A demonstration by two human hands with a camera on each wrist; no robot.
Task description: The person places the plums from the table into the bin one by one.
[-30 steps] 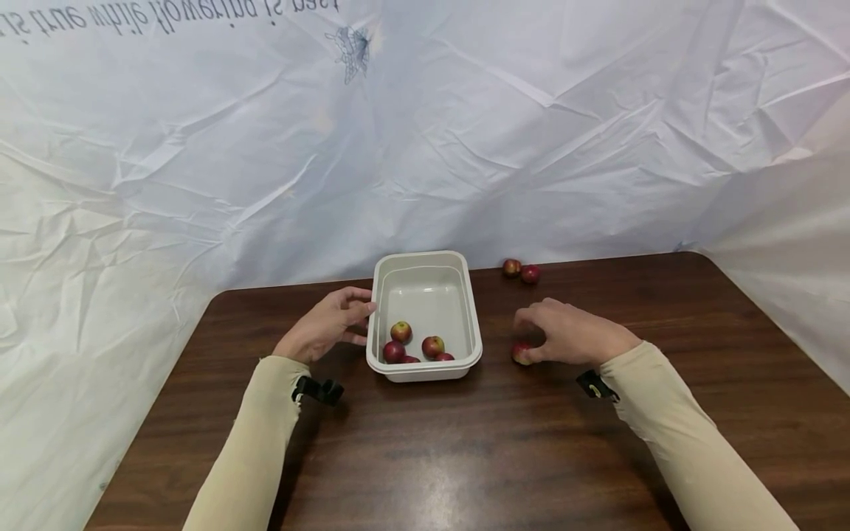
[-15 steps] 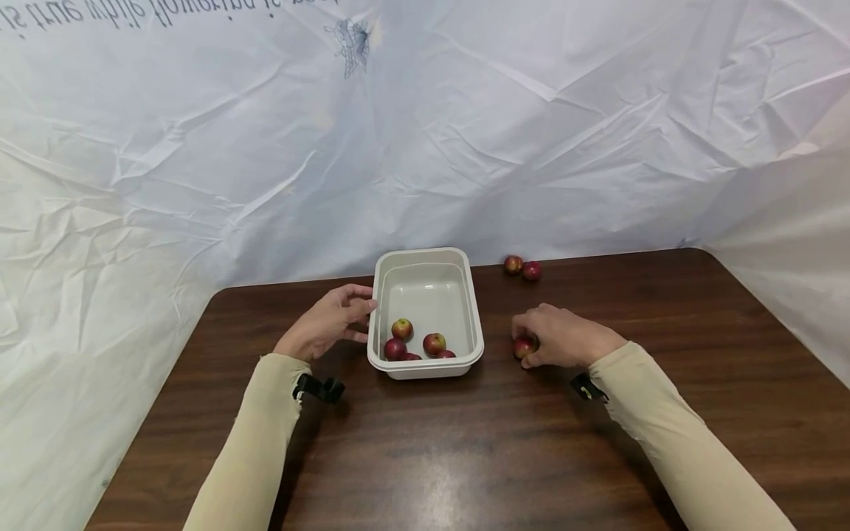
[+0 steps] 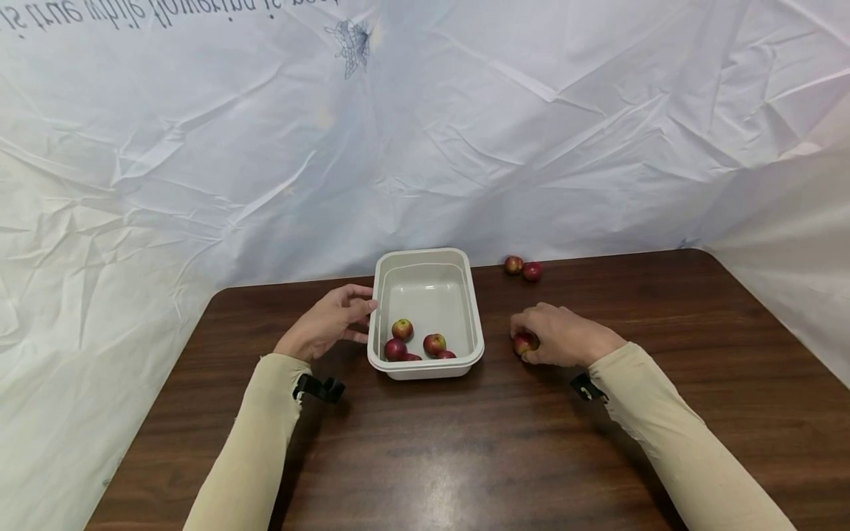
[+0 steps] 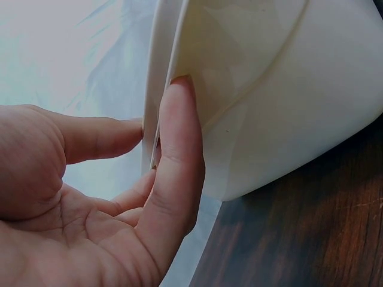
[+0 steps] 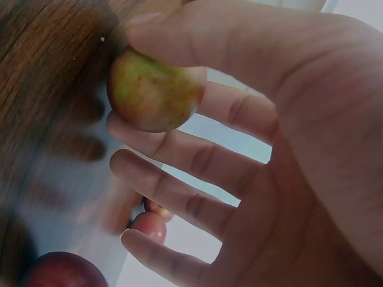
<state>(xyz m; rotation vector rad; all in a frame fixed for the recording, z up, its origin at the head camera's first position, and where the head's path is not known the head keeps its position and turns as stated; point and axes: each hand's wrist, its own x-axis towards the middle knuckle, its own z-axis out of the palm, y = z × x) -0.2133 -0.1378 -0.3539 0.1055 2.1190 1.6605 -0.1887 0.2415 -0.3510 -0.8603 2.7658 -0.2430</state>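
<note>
My left hand (image 3: pixel 330 322) pinches the left rim of a white plastic tub (image 3: pixel 474 335). The left wrist view shows the thumb against the outer edge of the rim (image 4: pixel 157 78), with a bent finger pressed on the wall below it. Several small red-and-yellow apples lie at the tub's near end, among them one apple (image 3: pixel 434 344). Right of the tub, my right hand (image 3: pixel 564 335) holds another apple (image 3: pixel 524 342) at table level. In the right wrist view, the thumb and forefinger are on this greenish-red apple (image 5: pixel 152 92), while the other fingers extend past it.
Two apples (image 3: pixel 532 271) sit together near the table's back edge. A dark red apple (image 5: pixel 66 272) shows low in the right wrist view, hidden in the head view. A creased white sheet (image 3: pixel 425 147) hangs behind the brown wooden table (image 3: pixel 425 442).
My right hand has shifted slightly left, and its thumb and fingers have come around the apple. My left hand stays at the tub's rim. The head view has tilted a little.
</note>
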